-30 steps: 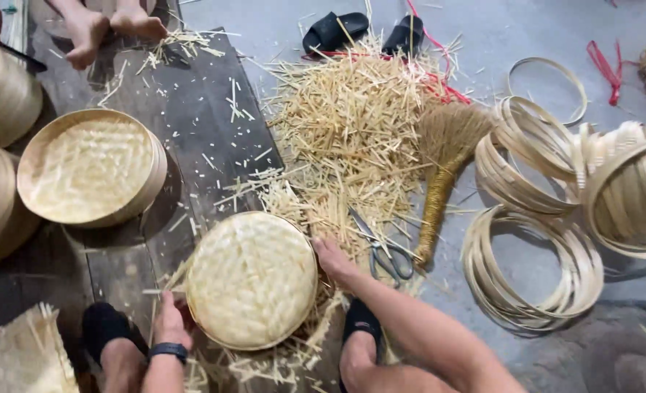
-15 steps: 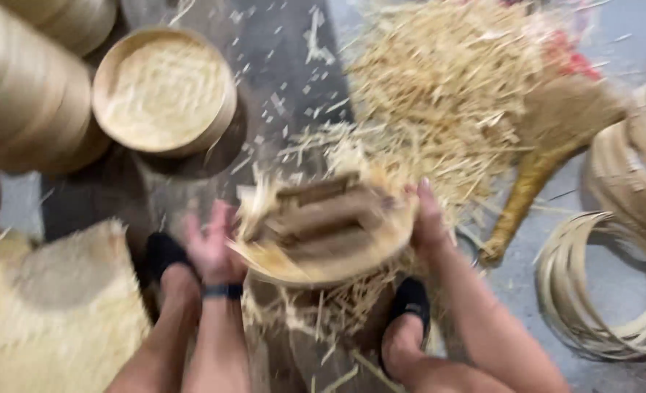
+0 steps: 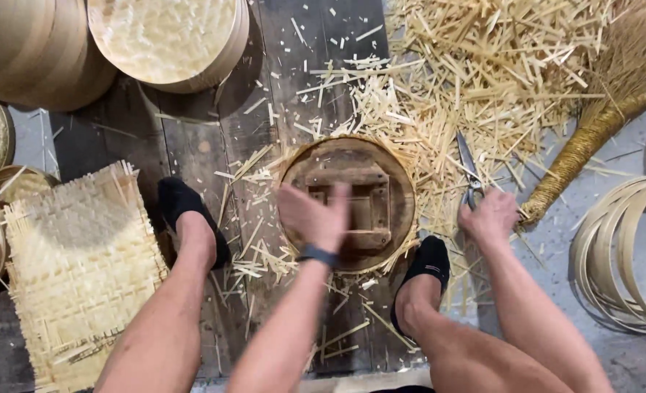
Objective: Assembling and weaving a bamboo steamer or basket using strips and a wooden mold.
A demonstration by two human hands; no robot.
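- Down on the dark wood boards (image 3: pixel 192 145), between the two feet, sits a round wood block (image 3: pixel 348 200) with a square frame on top
- Over that block is the left hand (image 3: pixel 312 216). It is blurry. Its fingers look spread and loose, and I cannot tell if they hold anything
- Off to the side, the right hand (image 3: pixel 492 216) rests on the handles of the scissors (image 3: pixel 469 171). Its fingers are curled, but I cannot tell if they grip yet
- Thin bamboo scraps (image 3: pixel 483 73) lie in a big heap around the block and the scissors
- A woven bamboo mat (image 3: pixel 75 269) lies beside the left foot, and round bamboo trays (image 3: pixel 166 36) sit farther up
- A straw broom (image 3: pixel 600 124) and bamboo hoops (image 3: pixel 621 255) lie near the right hand
- I think the sharp scraps could poke the bare legs, as they lie so close
- I think the scissors could slip or nick a finger if grabbed fast, since scraps half cover them
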